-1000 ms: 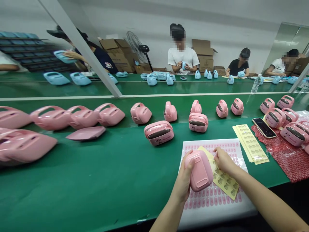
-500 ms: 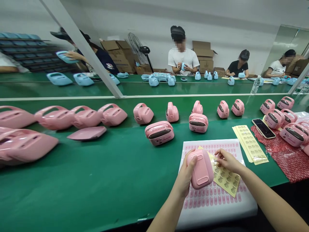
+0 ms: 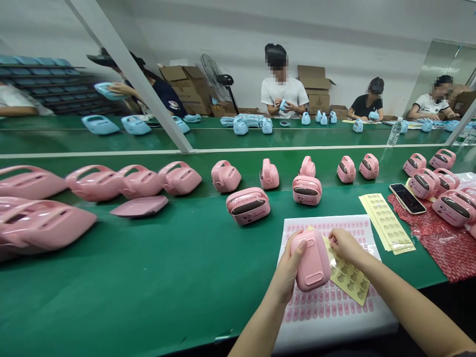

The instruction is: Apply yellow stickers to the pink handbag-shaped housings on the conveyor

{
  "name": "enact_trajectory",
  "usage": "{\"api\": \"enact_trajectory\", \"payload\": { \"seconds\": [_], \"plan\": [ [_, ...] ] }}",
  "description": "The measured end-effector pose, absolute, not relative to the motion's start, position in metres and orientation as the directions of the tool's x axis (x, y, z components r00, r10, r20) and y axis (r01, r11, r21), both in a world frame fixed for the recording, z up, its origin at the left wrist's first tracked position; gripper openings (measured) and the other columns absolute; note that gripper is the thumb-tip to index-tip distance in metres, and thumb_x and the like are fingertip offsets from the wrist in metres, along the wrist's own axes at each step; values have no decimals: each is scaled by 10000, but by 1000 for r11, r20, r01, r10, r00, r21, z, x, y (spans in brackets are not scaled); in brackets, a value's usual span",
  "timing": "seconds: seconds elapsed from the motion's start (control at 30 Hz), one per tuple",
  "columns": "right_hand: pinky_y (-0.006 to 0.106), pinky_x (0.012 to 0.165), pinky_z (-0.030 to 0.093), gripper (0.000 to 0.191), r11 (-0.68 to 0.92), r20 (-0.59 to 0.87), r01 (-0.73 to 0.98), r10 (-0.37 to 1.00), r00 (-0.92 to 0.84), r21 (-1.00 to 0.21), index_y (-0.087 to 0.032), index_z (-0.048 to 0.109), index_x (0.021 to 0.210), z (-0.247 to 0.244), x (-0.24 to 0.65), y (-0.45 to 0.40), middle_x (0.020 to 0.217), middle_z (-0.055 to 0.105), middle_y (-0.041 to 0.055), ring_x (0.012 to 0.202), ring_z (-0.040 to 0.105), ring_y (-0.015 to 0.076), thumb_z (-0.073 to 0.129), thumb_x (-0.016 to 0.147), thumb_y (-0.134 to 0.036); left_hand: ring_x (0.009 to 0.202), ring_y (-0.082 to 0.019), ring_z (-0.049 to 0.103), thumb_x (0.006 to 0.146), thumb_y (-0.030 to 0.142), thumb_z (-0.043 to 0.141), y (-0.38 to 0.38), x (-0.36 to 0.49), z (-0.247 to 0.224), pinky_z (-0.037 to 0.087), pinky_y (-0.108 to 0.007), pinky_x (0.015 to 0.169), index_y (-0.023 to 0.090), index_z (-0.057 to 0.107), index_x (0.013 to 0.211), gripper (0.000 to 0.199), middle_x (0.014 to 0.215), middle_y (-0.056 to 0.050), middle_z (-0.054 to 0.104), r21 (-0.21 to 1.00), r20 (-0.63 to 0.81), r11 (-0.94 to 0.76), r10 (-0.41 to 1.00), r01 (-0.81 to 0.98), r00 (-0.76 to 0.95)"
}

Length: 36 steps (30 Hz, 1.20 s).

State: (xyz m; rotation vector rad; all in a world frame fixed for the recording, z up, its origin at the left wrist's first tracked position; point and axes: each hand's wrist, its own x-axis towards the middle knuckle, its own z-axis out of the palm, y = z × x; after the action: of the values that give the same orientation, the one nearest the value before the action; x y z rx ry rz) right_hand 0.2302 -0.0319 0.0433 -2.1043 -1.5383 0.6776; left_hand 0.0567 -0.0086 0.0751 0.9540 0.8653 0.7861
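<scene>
My left hand grips a pink speaker-like case, thumb across its flat underside with two raised bars. Just right of the case, my right hand has its fingers pinched together over a yellow sheet of printed labels. Anything between those fingertips is too small or hidden to make out. The yellow sheet lies partly behind the held case, on top of a white sheet of pink oval stickers.
Pink cases with handles line the green table. At the right lie more yellow label sheets, a phone and red bubble wrap. Across the table, several people handle blue cases; a water bottle stands there.
My right hand has shifted slightly left, its fingers drawn in closer to the held case. The case stays in my left hand. The whole view has moved a little.
</scene>
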Motion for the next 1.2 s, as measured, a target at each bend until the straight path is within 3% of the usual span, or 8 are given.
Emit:
{"api": "enact_trajectory", "payload": {
  "seconds": [0.13,0.3,0.6,0.7,0.77,0.83,0.9,1.2],
  "plan": [
    [241,596,310,100,-343,-154,747,937,313,-569,-165,551,699,48,230,-37,777,598,54,721,534,167,518,754,-88,1028,-282,550,618,579,669,-8,57,76,448,-326,806,174,501,1186,718,1180,-112,572,918,-253,354,869,-179,425],
    [264,578,271,175,-361,-141,756,929,342,-546,-171,523,698,46,219,-43,809,585,73,714,519,176,427,802,-67,1035,-285,548,610,588,668,-8,58,76,451,-329,805,186,517,1178,712,1199,-105,564,921,-258,349,877,-170,406],
    [235,569,350,109,-282,-204,624,959,195,-729,-184,495,675,49,237,-63,713,544,2,635,505,131,505,778,-151,1075,-290,525,607,609,657,-7,58,75,437,-333,843,180,492,1198,748,1251,-116,530,930,-256,341,870,-140,421],
    [223,538,351,106,-248,-203,465,968,146,-850,-184,508,678,63,248,-71,661,517,-20,584,469,109,545,761,-239,1078,-303,529,608,610,654,-8,60,76,440,-348,841,190,492,1198,743,1260,-116,528,928,-261,347,867,-137,424],
    [223,526,331,200,-188,-163,224,979,124,-956,-184,514,666,77,248,-75,636,495,-29,564,426,101,606,717,-354,1082,-308,529,613,614,648,-9,62,77,434,-358,850,192,502,1185,726,1265,-119,530,931,-249,335,872,-143,422],
    [226,512,302,291,-125,-127,-23,986,112,-992,-182,518,641,90,240,-78,600,467,-41,531,375,87,665,649,-433,1094,-308,522,623,614,640,-9,64,78,420,-361,871,185,517,1163,701,1262,-127,536,942,-221,304,881,-142,419],
    [227,508,284,318,-88,-104,-141,988,115,-986,-180,523,621,99,225,-79,571,445,-52,508,339,77,695,612,-447,1117,-308,506,627,607,642,-9,65,78,399,-358,901,175,538,1134,674,1247,-134,548,953,-191,269,890,-139,414],
    [236,537,294,237,-104,-126,-109,969,212,-989,-175,530,575,97,191,-73,557,464,-44,544,368,93,684,590,-355,1132,-313,492,625,605,644,-7,67,65,369,-375,938,186,549,1103,642,1189,-123,580,959,-164,238,908,-153,386]
  ]
}}
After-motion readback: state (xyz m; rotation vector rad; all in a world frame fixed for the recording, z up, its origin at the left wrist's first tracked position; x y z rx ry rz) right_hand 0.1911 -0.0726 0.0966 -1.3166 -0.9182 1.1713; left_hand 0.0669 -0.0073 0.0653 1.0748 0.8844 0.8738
